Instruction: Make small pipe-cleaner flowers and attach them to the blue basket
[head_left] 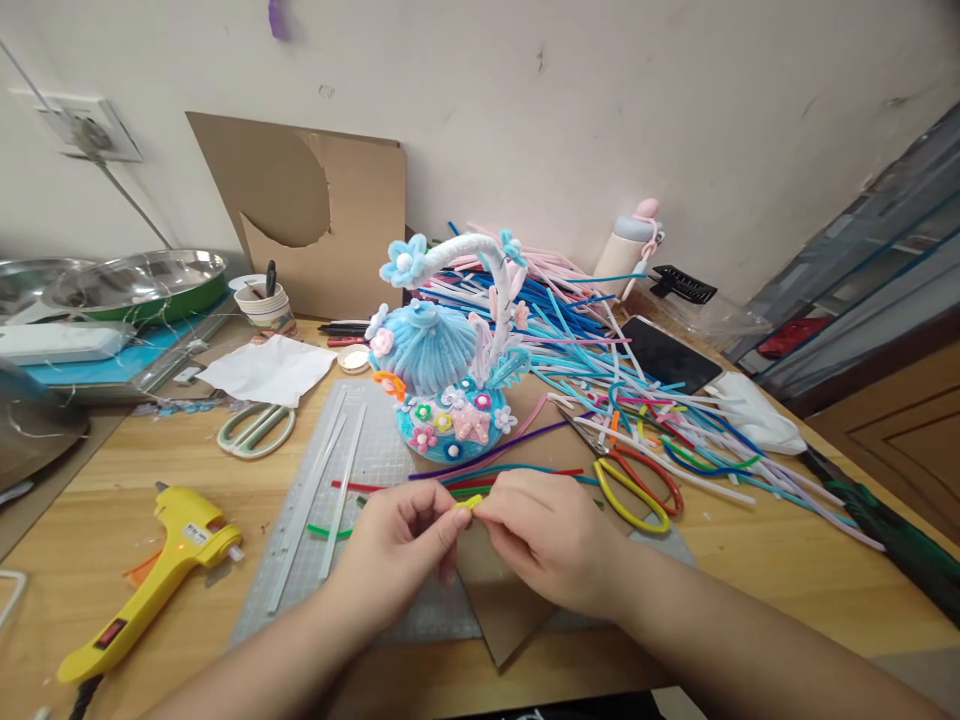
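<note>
Pinching a yellow piece [469, 502], both hands [480, 535] meet (fingertips nearly touching).

Glue gun [161, 575] label [197, 533] — print too small to read.

Bench [285, 650] showing smooth wood grain; glue gun [184, 540] looking like yellow plastic; green-sided pan [142, 275] gleaming, glossy metal inside; propped board [367, 220] looking like matt brown cardboard.

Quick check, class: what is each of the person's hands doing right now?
Left hand: closed, pinching a small yellow piece.
Right hand: closed, fingertips at the same yellow piece.
</note>
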